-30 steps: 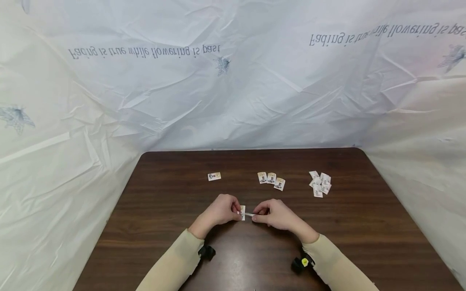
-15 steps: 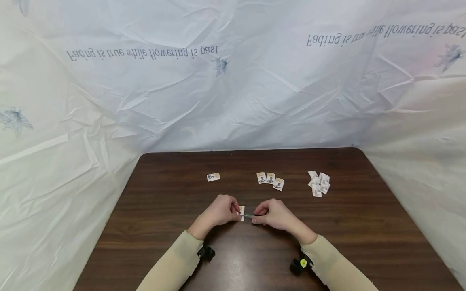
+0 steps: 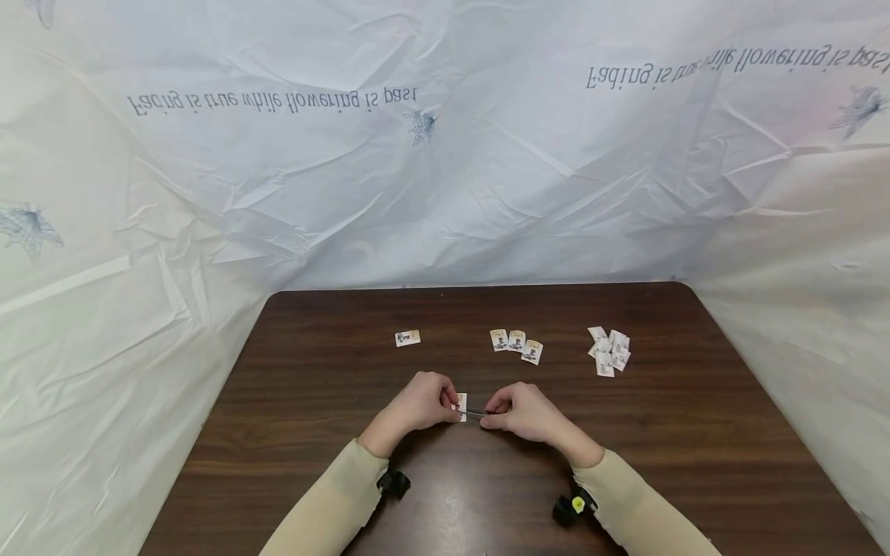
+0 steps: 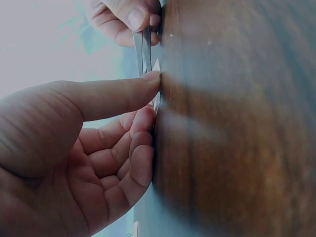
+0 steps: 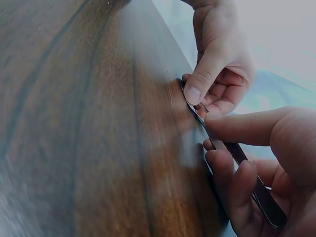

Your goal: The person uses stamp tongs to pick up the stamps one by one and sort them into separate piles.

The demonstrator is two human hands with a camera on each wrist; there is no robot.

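Observation:
My left hand [image 3: 422,403] pinches the left side of a small printed card [image 3: 463,402] low over the dark table. In the left wrist view the thumb [image 4: 123,94] lies over the card's edge, the other fingers curled beneath. Facing it, my right hand [image 3: 528,413] grips a pair of metal tweezers [image 5: 269,205] between thumb and fingers. The tweezers' thin arms [image 4: 143,52] run leftward, and their tips reach the card beside the left thumb. Part of the card is hidden by the left fingers.
Behind the left hand lies a single printed card [image 3: 407,338]. A group of three cards [image 3: 517,340] is at the back middle. Farther right sits a loose pile of several whitish cards [image 3: 603,363]. Plastic sheeting [image 3: 445,154] hangs behind the wooden table [image 3: 334,363].
The tweezers have turned slightly and now look darker, their tips a little lower on the card. Both hands stay in nearly the same place.

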